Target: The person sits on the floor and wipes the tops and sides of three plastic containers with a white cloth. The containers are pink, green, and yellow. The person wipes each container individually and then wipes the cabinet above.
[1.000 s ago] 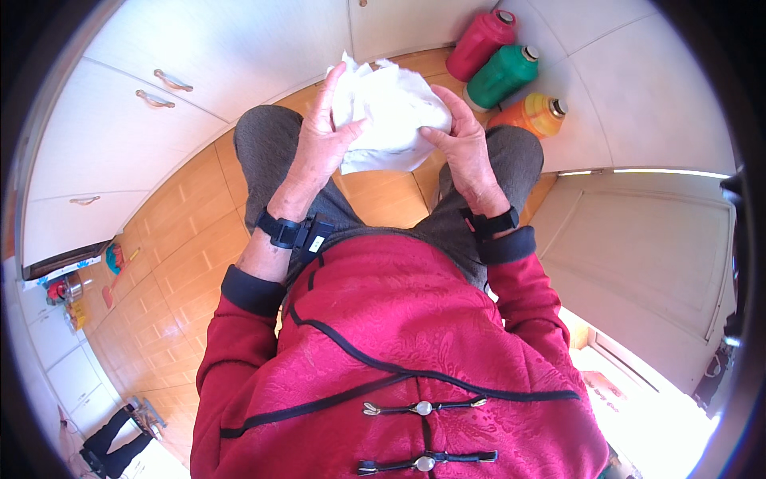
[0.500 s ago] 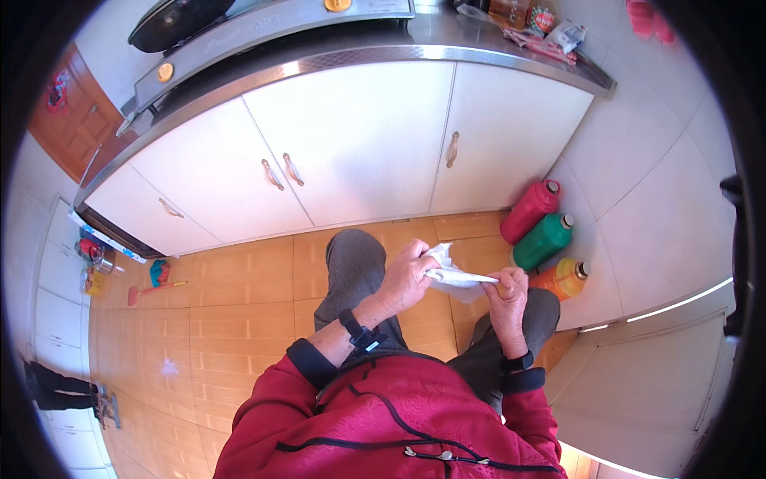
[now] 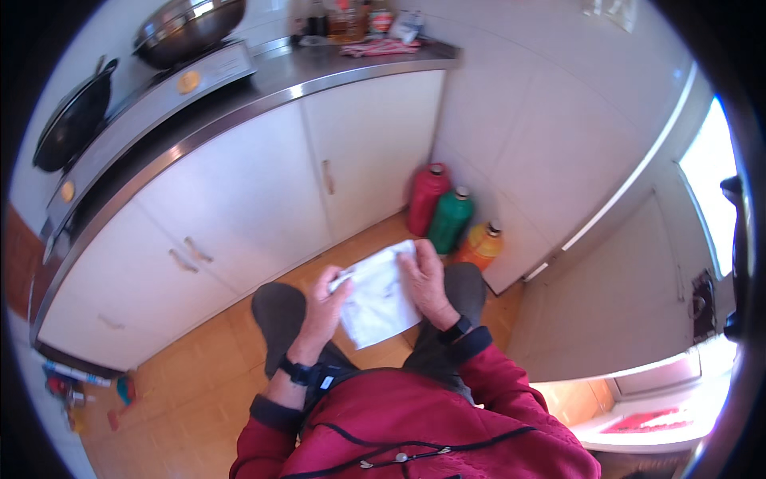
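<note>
A thin white sheet (image 3: 379,299) hangs spread out between my two hands, above my lap. It is roughly rectangular, with faint grey creases or marks. Whether it is cloth or plastic I cannot tell. My left hand (image 3: 323,303) pinches its upper left edge, and a small folded bit shows at the fingers. At the upper right corner my right hand (image 3: 425,283) grips it, thumb on the near face. Both wrists wear dark bands, below them the cuffs of a red jacket.
Red (image 3: 428,195), green (image 3: 452,219) and orange (image 3: 480,245) bottles stand along the wall beyond my right knee. White cabinets (image 3: 231,191) run ahead under a steel counter with a stove (image 3: 144,104) and pans. At right is a pale panel (image 3: 614,295).
The view has turned to the right, bringing the bottles nearer the middle. The white sheet, bunched and stretched between my hands before, is now opened out flat.
</note>
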`<state>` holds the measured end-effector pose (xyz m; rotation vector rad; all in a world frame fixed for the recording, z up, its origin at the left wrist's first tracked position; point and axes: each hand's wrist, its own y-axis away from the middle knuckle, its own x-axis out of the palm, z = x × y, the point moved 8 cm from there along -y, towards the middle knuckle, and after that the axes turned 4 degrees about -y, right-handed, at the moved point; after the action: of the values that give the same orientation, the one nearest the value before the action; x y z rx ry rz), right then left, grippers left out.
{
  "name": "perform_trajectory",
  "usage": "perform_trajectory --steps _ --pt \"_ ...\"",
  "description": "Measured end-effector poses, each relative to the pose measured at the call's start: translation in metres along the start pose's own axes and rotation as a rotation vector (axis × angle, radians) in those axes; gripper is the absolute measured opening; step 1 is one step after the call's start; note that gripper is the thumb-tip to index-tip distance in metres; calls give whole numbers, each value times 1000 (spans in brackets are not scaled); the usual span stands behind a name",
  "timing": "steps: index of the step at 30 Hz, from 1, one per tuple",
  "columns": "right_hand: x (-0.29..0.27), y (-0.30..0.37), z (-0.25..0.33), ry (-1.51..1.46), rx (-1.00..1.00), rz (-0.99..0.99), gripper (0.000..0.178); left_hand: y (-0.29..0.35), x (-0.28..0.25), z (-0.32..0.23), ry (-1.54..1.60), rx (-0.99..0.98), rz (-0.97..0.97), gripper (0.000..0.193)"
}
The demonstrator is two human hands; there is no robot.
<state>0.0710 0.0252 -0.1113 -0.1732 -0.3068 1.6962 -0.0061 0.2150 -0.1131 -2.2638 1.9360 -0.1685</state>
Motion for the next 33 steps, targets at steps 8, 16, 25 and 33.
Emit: perform_trajectory --steps 8,16,25,33 --pt "29 49 -36 -631 687 507 43 -11 2 14 138 -105 136 15" --pt "-1 20 -16 134 197 447 15 -18 6 34 79 -158 171 10" --pt "5 20 35 496 -172 281 16 -6 -3 -7 -231 35 206 19" --pt "14 16 29 -103 303 288 29 -10 -37 -38 91 47 69 44"
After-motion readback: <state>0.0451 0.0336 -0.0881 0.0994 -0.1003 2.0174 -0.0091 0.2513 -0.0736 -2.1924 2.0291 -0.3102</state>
